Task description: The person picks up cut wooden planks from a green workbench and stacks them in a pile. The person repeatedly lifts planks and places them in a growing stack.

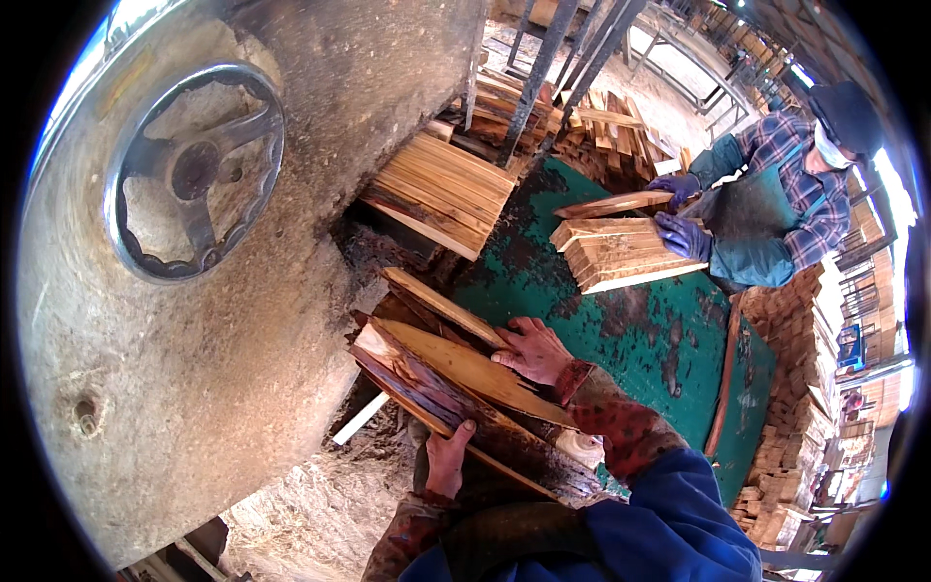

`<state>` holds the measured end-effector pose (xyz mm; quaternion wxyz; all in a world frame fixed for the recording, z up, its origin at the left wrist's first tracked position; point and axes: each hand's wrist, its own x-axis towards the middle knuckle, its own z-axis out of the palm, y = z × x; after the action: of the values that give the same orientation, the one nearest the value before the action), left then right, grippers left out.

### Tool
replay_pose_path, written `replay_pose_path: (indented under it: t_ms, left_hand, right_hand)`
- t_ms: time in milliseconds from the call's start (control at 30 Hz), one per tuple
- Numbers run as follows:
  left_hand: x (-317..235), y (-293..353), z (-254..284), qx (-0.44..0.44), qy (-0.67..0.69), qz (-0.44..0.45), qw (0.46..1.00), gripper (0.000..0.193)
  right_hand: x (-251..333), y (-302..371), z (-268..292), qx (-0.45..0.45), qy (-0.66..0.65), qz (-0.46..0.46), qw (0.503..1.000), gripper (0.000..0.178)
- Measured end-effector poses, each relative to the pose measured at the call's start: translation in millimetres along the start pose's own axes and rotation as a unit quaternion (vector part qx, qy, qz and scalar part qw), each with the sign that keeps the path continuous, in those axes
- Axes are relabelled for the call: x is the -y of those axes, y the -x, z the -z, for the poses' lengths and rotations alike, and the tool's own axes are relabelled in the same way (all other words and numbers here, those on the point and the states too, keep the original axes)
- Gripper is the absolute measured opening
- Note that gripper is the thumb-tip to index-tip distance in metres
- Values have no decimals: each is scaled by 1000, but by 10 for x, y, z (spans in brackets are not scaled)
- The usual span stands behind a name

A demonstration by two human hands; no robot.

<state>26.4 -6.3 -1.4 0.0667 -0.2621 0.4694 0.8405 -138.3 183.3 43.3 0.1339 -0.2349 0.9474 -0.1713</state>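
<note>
Several rough bark-edged wooden slabs lie bunched in front of me at the near left of the green table point(630, 349). My left hand point(448, 463) is closed on the near edge of the thick bark-edged slab point(485, 427), thumb on top and fingers hidden beneath. A pale flat board point(465, 364) lies against that slab on its far side. My right hand point(535, 351) grips the end of a narrow board point(441, 306) beyond it, fingers bent over the wood.
A large machine housing with a metal handwheel point(199, 173) fills the left. Beside it sits a stack of sawn boards point(446, 189). Across the table a co-worker point(776, 194) in purple gloves handles another board stack point(626, 254). Piled wood point(795, 388) lines the right; sawdust point(310, 514) covers the floor.
</note>
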Motion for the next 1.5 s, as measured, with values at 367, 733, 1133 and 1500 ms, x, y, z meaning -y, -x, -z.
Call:
replay_pose_path:
  t_ms: [367, 733, 1133, 1500]
  left_hand:
    - [-2, -14, 37, -24, -22, 14, 999, 54]
    - [121, -50, 78, -21, -17, -4, 1000, 53]
    - [110, -35, 72, 0, -40, 26, 999, 60]
    - [53, -16, 25, -20, -20, -21, 999, 57]
  right_hand:
    - [-49, -365, 87, -102, -137, -2, 985, 71]
    - [-43, -750, -222, -225, -283, -144, 921, 75]
    - [152, -1163, 164, -123, 2, -100, 987, 39]
    - [-255, -23, 447, -97, -218, -120, 964, 45]
